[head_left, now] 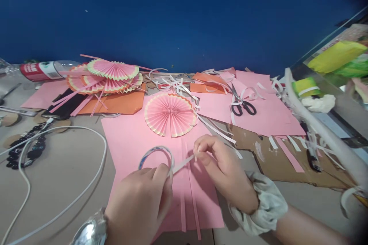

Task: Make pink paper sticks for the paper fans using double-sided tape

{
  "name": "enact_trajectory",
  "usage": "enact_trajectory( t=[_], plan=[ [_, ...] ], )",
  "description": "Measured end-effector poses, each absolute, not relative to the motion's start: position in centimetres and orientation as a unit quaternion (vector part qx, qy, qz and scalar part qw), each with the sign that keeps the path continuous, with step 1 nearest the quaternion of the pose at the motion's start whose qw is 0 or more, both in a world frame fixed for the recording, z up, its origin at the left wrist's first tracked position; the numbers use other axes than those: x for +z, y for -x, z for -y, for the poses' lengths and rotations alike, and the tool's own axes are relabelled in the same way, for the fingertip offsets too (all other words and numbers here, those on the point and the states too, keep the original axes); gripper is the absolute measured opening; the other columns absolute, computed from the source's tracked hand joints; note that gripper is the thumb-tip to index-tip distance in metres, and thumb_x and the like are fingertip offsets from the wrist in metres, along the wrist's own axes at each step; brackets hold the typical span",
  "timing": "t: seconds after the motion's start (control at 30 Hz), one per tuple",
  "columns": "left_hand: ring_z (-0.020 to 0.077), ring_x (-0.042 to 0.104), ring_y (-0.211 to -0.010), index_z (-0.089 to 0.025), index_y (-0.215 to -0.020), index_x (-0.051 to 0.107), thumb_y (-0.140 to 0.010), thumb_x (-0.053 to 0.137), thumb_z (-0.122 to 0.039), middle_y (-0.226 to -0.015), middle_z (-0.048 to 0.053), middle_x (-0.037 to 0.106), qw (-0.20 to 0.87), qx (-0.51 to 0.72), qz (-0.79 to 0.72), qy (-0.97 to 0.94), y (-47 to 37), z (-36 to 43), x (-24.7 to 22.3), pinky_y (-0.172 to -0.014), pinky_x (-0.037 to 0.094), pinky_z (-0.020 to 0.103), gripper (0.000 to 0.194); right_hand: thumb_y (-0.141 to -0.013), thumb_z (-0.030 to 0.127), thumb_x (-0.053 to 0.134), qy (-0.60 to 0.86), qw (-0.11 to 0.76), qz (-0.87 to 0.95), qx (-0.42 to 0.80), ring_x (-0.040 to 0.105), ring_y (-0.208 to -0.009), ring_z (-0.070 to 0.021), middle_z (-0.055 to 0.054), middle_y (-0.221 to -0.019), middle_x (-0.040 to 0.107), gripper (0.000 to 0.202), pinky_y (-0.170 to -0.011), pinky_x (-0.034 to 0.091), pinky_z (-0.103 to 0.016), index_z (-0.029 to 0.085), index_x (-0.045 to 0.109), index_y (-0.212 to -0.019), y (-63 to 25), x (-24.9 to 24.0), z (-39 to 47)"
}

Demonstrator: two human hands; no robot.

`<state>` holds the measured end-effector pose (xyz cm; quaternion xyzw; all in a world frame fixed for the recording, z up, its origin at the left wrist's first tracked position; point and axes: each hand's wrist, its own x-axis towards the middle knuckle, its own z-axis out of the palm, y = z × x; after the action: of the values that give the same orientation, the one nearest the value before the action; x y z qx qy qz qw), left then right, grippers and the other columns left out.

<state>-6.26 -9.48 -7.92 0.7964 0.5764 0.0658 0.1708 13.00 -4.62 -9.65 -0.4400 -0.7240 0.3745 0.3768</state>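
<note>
My left hand (140, 195) is closed round a roll of narrow tape (155, 150), whose ring stands up above the knuckles. A pale strip of tape (183, 164) stretches from the roll to my right hand (218, 168), where thumb and forefinger pinch its end. Under both hands lies a pink paper sheet (123, 138). Two thin pink paper strips (183, 199) run down it towards me. Just beyond my hands rests a round pleated pink paper fan (169, 116) with a cream and orange edge.
Several pleated fans (112, 71) are piled at the back left near a plastic bottle (43, 71). Black-handled scissors (243, 107) lie on pink paper at the right, among white paper scraps. A white cable (105, 149) loops across the left; cardboard (270, 164) lies right.
</note>
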Motion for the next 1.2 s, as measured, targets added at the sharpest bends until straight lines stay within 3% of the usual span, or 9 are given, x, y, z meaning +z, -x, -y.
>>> enact_trajectory(
  t=[0.1,0.27,0.33,0.63,0.73,0.83,0.93,1.03,1.2],
  plan=[
    [0.0211,0.057,-0.049,-0.022,-0.077,0.043,-0.086,0.037,-0.025,-0.053,0.001,0.057,0.368,0.106,-0.612,-0.692,5.3,10.4,-7.5,-0.046,0.033,0.028,0.01,-0.091,0.023,0.044,0.476,0.271,0.739,0.392,0.052,-0.072,-0.0129,-0.001,-0.08,0.055,0.009,-0.067,0.041,-0.027,0.019,0.047,-0.084,-12.5,-8.3,3.0],
    [0.0166,0.06,-0.045,-0.023,-0.07,0.03,-0.089,0.031,-0.035,-0.045,-0.002,0.057,0.745,0.158,-0.513,-0.397,3.0,9.8,-7.3,-0.046,0.044,0.024,0.023,-0.085,0.023,0.053,0.439,0.126,0.83,0.321,0.05,-0.072,-0.014,-0.001,-0.079,0.056,0.012,-0.065,0.037,-0.027,0.017,0.052,-0.075,-11.9,-7.3,-0.5],
    [0.0162,0.061,-0.045,-0.021,-0.066,0.031,-0.088,0.033,-0.036,-0.049,0.002,0.061,0.804,0.181,-0.479,-0.302,2.7,9.0,-7.2,-0.049,0.046,0.026,0.026,-0.084,0.024,0.056,0.41,0.109,0.859,0.286,0.049,-0.075,-0.0147,-0.002,-0.081,0.055,0.014,-0.067,0.037,-0.028,0.016,0.053,-0.074,-11.8,-7.6,-1.5],
    [0.0172,0.065,-0.053,-0.007,-0.056,0.059,-0.088,0.03,-0.03,-0.054,0.012,0.066,0.796,0.113,-0.532,-0.265,2.1,6.3,-6.6,-0.059,0.05,0.029,0.049,-0.086,0.033,0.054,0.397,0.147,0.863,0.274,0.046,-0.071,-0.0135,-0.002,-0.078,0.051,0.022,-0.065,0.035,-0.026,0.015,0.052,-0.073,-12.3,-10.1,-3.0],
    [0.0179,0.066,-0.055,-0.007,-0.057,0.058,-0.089,0.029,-0.032,-0.055,0.012,0.066,0.79,0.114,-0.543,-0.263,1.7,6.5,-6.6,-0.062,0.051,0.03,0.05,-0.085,0.03,0.055,0.391,0.164,0.864,0.273,0.046,-0.072,-0.0129,-0.002,-0.081,0.051,0.02,-0.066,0.035,-0.026,0.015,0.052,-0.073,-12.3,-10.1,-3.0],
    [0.0153,0.062,-0.047,-0.013,-0.06,0.049,-0.091,0.03,-0.033,-0.053,0.006,0.063,0.775,0.162,-0.535,-0.296,1.7,7.5,-6.7,-0.055,0.048,0.029,0.042,-0.085,0.025,0.055,0.38,0.173,0.868,0.27,0.046,-0.071,-0.0123,-0.002,-0.082,0.05,0.017,-0.066,0.036,-0.026,0.015,0.052,-0.073,-12.5,-9.2,-2.8],
    [0.0075,0.04,-0.034,-0.019,-0.06,0.037,-0.093,0.031,-0.032,-0.043,-0.005,0.048,0.708,0.253,-0.544,-0.372,2.1,9.0,-7.2,-0.044,0.037,0.023,0.036,-0.087,0.022,0.053,0.352,0.21,0.872,0.269,0.047,-0.074,-0.0127,-0.002,-0.083,0.05,0.012,-0.066,0.038,-0.026,0.016,0.051,-0.077,-13.1,-7.2,-2.3],
    [0.008,0.032,-0.04,-0.021,-0.059,0.032,-0.094,0.03,-0.033,-0.046,-0.007,0.036,0.63,0.332,-0.556,-0.429,2.8,10.2,-7.6,-0.047,0.035,0.023,0.036,-0.088,0.023,0.052,0.301,0.255,0.883,0.255,0.049,-0.079,-0.0144,-0.003,-0.084,0.052,0.011,-0.07,0.041,-0.028,0.017,0.051,-0.078,-13.6,-4.4,-1.2],
    [0.012,0.04,-0.043,-0.023,-0.069,0.041,-0.094,0.027,-0.032,-0.05,-0.004,0.041,0.465,0.323,-0.569,-0.597,3.7,10.8,-7.6,-0.045,0.035,0.024,0.03,-0.089,0.023,0.048,0.294,0.298,0.894,0.157,0.052,-0.075,-0.016,-0.003,-0.082,0.055,0.014,-0.066,0.044,-0.03,0.021,0.051,-0.076,-13.9,0.0,2.3]
  ],
)
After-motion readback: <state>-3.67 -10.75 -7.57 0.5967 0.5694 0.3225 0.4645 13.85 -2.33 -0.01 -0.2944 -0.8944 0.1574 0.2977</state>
